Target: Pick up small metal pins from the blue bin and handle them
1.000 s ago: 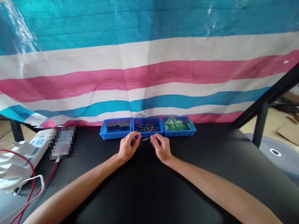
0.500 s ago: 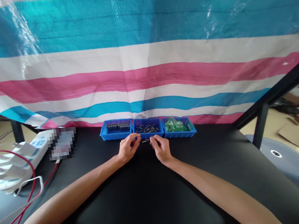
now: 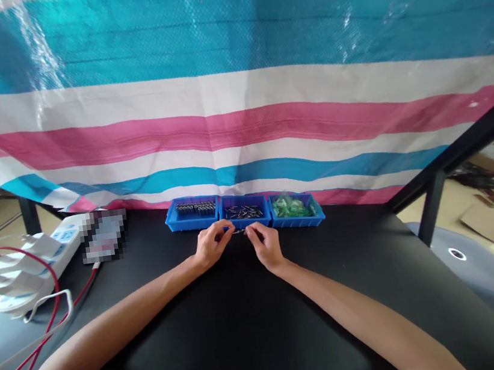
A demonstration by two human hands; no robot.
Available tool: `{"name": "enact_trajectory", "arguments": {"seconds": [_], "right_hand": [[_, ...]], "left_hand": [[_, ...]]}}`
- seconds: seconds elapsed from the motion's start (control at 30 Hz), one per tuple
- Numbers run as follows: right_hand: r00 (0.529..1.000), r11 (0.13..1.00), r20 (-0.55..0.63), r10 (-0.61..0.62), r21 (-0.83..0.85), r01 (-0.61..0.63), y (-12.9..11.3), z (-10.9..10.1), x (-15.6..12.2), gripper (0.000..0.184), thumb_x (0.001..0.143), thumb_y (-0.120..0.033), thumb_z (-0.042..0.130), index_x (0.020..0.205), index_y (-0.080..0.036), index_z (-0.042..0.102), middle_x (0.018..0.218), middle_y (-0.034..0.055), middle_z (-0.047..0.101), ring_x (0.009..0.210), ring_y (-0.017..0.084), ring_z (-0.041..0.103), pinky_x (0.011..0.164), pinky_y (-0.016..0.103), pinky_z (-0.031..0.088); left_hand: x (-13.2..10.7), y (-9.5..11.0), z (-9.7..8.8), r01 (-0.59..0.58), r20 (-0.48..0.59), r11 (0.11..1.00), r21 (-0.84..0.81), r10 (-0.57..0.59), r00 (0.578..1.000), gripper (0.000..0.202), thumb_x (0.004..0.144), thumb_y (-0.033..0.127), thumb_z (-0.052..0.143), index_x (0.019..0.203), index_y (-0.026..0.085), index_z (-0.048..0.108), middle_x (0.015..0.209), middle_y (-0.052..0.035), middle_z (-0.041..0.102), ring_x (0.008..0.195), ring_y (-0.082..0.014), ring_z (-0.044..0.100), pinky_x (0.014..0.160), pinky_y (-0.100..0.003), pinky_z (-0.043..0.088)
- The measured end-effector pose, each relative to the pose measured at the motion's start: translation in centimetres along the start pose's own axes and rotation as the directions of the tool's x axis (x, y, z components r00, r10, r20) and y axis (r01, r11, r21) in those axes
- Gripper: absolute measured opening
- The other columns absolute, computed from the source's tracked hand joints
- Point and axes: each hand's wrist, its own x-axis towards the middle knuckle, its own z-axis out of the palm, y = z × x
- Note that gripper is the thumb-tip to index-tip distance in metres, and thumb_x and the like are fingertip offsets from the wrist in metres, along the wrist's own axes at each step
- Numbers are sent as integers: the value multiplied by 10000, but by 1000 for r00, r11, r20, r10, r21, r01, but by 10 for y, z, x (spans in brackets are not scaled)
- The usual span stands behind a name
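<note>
A thin, shiny metal pin [image 3: 239, 231] bridges the small gap between my hands, just in front of the middle blue bin [image 3: 229, 222]. Thumb and fingers of my right hand [image 3: 266, 245] pinch its right end. My left hand [image 3: 211, 245] is closed at the fingertips beside the pin's left end; what it grips is too small to make out. Loose metal pins [image 3: 245, 212] lie scattered in the middle bin. The left blue bin [image 3: 188, 223] holds rows of dark cylindrical parts [image 3: 195, 207], and the right one [image 3: 300, 222] holds green plastic packets [image 3: 290, 206].
On the left of the black table [image 3: 230, 333] lie a white power strip [image 3: 69, 232] with plugs, red and white cables [image 3: 53, 271], and a pixelated device [image 3: 105, 235]. Behind the bins hangs a striped sheet [image 3: 239, 128]. A grey stool [image 3: 476, 267] stands beyond the right edge.
My right fingers have shifted slightly left along with the pin, bringing its left end closer to my left fingertips. The bins have not moved.
</note>
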Motion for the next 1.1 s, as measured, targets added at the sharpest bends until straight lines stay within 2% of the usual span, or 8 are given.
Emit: {"name": "enact_trajectory", "arguments": {"seconds": [0.53, 0.77, 0.93, 1.1], "right_hand": [[997, 996, -24, -73, -43, 72, -3, -1, 0, 221, 904, -289, 476, 797, -175, 632, 663, 11, 614, 567, 127, 544, 584, 235, 417], [995, 995, -44, -88, -58, 86, -4, 0, -1, 204, 904, -274, 482, 817, -178, 640, 693, 16, 643, 585, 132, 577, 600, 236, 441], [995, 994, -47, -87, -71, 83, -4, 0, -1, 203, 904, -272, 483, 834, -177, 647, 715, 24, 658, 599, 140, 594, 605, 239, 448], [996, 994, -39, -84, -75, 81, -4, 0, -1, 213, 907, -282, 481, 834, -176, 650, 706, 24, 657, 585, 136, 586, 596, 238, 443]], "left_hand": [[2, 1, 0, -40, -3, 999, -36, 40, 999, 170, 847, 227, 614, 1006, 168, 597, 861, -19, 711, 534, -56, 596, 556, -160, 496], [3, 2, 0, -63, 37, 998, -11, 63, 997, 154, 872, 264, 568, 984, 166, 604, 888, -34, 704, 501, -42, 558, 546, -155, 487], [5, 5, -1, -57, 109, 998, 6, 56, 992, 176, 872, 304, 568, 985, 173, 600, 794, -5, 689, 467, -34, 506, 528, -147, 461], [4, 5, -1, -48, 113, 998, 26, 45, 993, 190, 860, 334, 587, 968, 179, 608, 649, 31, 638, 438, -39, 476, 509, -148, 437]]}}
